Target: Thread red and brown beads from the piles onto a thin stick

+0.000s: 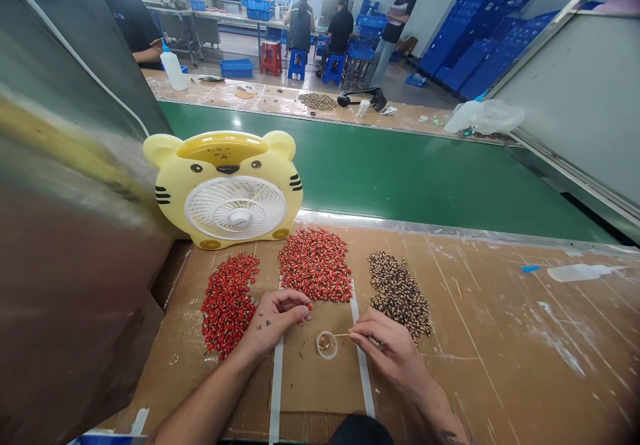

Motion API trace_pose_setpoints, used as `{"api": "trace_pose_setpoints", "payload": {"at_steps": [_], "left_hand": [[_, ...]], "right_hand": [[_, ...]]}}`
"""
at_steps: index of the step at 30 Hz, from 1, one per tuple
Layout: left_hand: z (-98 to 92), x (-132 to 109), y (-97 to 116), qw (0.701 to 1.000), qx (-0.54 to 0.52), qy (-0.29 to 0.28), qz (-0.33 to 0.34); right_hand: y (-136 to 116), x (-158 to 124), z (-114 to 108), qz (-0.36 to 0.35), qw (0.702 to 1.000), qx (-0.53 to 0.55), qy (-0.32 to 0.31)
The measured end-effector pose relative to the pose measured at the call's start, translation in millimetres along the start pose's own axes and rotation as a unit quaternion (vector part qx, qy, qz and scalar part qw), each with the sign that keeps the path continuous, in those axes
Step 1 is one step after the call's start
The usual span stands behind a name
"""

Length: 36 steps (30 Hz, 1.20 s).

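Observation:
My left hand pinches a small red piece between thumb and fingertips, just below the middle pile of red pieces. A thin wooden stick is gripped in my right hand, its tip at a small clear round cup. Some brownish liquid shows inside the cup, which stands on a cardboard sheet edged with white tape. Another heap of red pieces lies left of my left hand. Beyond my right hand is a pile of small black and gold pieces.
A yellow tiger-faced fan stands at the back left of the cardboard-covered table. Behind it runs a green conveyor belt. A squeeze bottle lies at the right. Across the belt are a white bottle and several people.

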<state>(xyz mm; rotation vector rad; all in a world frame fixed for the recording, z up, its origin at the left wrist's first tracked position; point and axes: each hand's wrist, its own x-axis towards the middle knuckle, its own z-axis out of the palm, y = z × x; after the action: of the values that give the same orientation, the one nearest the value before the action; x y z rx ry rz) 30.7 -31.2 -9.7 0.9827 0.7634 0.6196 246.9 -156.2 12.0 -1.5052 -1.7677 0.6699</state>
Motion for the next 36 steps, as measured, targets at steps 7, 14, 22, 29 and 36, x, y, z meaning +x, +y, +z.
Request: {"api": "trace_pose_setpoints", "payload": {"at_steps": [7,14,22,29,36], "left_hand": [[-0.2,1,-1,1.000,-0.008,-0.002,-0.001],[-1.4,1,-3,1.000,-0.002,-0.005,-0.003],[-2.5,0,-3,1.000,0.012,0.010,-0.005],[-2.2,-2,-2,1.000,0.008,0.005,-0.013],[-1.4,0,-3,1.000,0.015,-0.002,-0.018]], "right_hand": [[1,-1,-2,-0.009,1.000,0.008,0.001],[-5,2,9,-0.044,0.998,-0.047,-0.003],[-3,3,30,-0.097,0.983,-0.152,-0.044],[-4,5,22,-0.078,0.989,-0.109,-0.054],[-21,17,11,-0.041,0.991,0.028,0.123]]}}
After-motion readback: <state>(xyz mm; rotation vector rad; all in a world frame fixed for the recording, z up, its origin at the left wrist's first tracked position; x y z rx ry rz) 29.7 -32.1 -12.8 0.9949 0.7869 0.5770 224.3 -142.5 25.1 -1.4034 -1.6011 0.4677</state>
